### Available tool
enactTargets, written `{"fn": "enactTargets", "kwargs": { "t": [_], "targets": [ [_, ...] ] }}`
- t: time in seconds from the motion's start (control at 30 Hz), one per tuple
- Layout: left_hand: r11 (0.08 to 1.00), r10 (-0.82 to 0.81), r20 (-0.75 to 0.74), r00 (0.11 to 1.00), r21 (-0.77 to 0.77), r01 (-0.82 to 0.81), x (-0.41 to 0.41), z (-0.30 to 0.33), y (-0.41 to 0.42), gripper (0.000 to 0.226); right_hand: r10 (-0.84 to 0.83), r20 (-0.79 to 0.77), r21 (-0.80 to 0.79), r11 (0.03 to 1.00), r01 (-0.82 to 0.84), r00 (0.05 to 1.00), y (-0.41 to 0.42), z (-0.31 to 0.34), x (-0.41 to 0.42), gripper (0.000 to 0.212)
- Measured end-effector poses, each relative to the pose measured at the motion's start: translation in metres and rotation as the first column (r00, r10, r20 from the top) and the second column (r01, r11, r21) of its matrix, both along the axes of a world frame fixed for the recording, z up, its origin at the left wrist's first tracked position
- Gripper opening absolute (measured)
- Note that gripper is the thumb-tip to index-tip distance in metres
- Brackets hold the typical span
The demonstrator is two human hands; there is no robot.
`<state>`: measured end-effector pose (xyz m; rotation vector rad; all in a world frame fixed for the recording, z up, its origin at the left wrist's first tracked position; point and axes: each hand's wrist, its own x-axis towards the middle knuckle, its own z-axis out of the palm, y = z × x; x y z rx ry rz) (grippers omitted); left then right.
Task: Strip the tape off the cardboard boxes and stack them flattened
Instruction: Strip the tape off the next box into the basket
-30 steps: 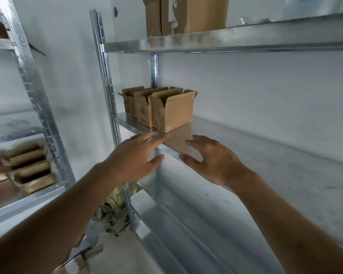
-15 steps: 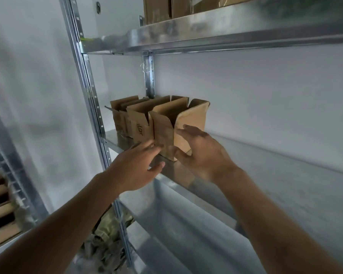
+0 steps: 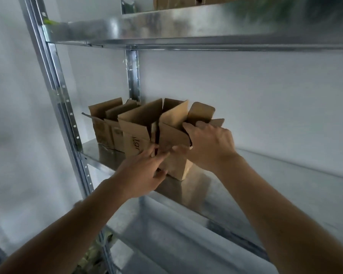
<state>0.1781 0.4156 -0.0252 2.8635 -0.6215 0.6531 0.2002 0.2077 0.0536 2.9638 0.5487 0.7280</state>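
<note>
On the metal shelf point(image 3: 216, 186) my right hand point(image 3: 210, 143) curls over the nearest box point(image 3: 174, 133), pinching its rim, while my left hand point(image 3: 141, 173) presses spread fingers against its front. I judge nothing flattened yet; all the boxes point(image 3: 115, 125) stand upright.

Matt brown cardboard boxes point(image 3: 147, 127), shiny galvanised metal shelf point(image 3: 236, 194), matt white wall point(image 3: 265, 95)
</note>
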Motion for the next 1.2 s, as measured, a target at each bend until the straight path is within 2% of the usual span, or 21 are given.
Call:
{"fn": "enactTargets", "kwargs": {
  "t": [0.1, 0.27, 0.3, 0.43, 0.57, 0.63, 0.7, 0.83, 0.93, 1.03, 1.13, 1.2],
  "targets": [
    [0.999, -0.019, 0.043, 0.999, 0.027, 0.018, 0.011, -0.01, -0.001, 0.056, -0.078, -0.012, 0.015, 0.997, 0.079, 0.997, -0.002, -0.008, -0.001, 0.056],
    [0.987, -0.091, 0.1, 0.991, -0.121, 0.103, 0.02, -0.015, -0.004, 0.063, -0.102, 0.002, 0.037, 0.994, 0.102, 0.995, 0.003, -0.018, -0.007, 0.052],
    [0.986, -0.088, 0.102, 0.991, -0.131, 0.101, 0.022, -0.015, -0.005, 0.073, -0.099, -0.009, 0.046, 0.994, 0.1, 0.995, 0.002, -0.021, -0.01, 0.052],
    [0.998, -0.053, 0.115, 0.992, -0.016, 0.055, 0.026, -0.016, -0.019, 0.126, -0.068, -0.025, 0.113, 0.991, 0.07, 0.997, -0.002, -0.03, -0.026, 0.05],
    [0.978, -0.112, 0.006, 0.994, -0.177, 0.111, 0.026, -0.018, -0.046, 0.149, -0.047, -0.016, 0.175, 0.983, 0.049, 0.999, -0.018, -0.035, -0.041, 0.049],
    [0.972, -0.095, 0.015, 0.995, -0.216, 0.096, 0.027, -0.018, -0.061, 0.155, 0.011, -0.013, 0.253, 0.967, -0.008, 1.0, -0.032, -0.037, -0.047, 0.052],
    [0.973, -0.087, 0.074, 0.993, -0.21, 0.101, 0.026, -0.018, -0.075, 0.158, 0.102, -0.027, 0.386, 0.919, -0.084, 0.994, -0.049, -0.04, -0.053, 0.057],
    [0.939, -0.211, 0.083, 0.974, -0.258, 0.226, 0.02, -0.016, -0.105, 0.158, 0.164, -0.061, 0.591, 0.801, -0.096, 0.985, -0.082, -0.04, -0.073, 0.059],
    [0.914, -0.284, 0.131, 0.95, -0.263, 0.309, 0.015, -0.013, -0.132, 0.157, 0.223, 0.039, 0.638, 0.744, -0.196, 0.974, -0.108, -0.036, -0.09, 0.049],
    [0.913, -0.344, 0.166, 0.924, -0.169, 0.371, 0.002, -0.007, -0.162, 0.151, 0.255, 0.164, 0.65, 0.698, -0.299, 0.953, -0.132, -0.031, -0.109, 0.037],
    [0.921, -0.361, 0.198, 0.911, -0.076, 0.381, -0.014, 0.004, -0.199, 0.146, 0.225, 0.202, 0.71, 0.637, -0.301, 0.953, -0.163, -0.032, -0.132, 0.037],
    [0.921, -0.37, 0.222, 0.902, -0.045, 0.388, -0.025, 0.013, -0.226, 0.139, 0.21, 0.163, 0.768, 0.587, -0.258, 0.964, -0.188, -0.037, -0.151, 0.04]
  ]
}}
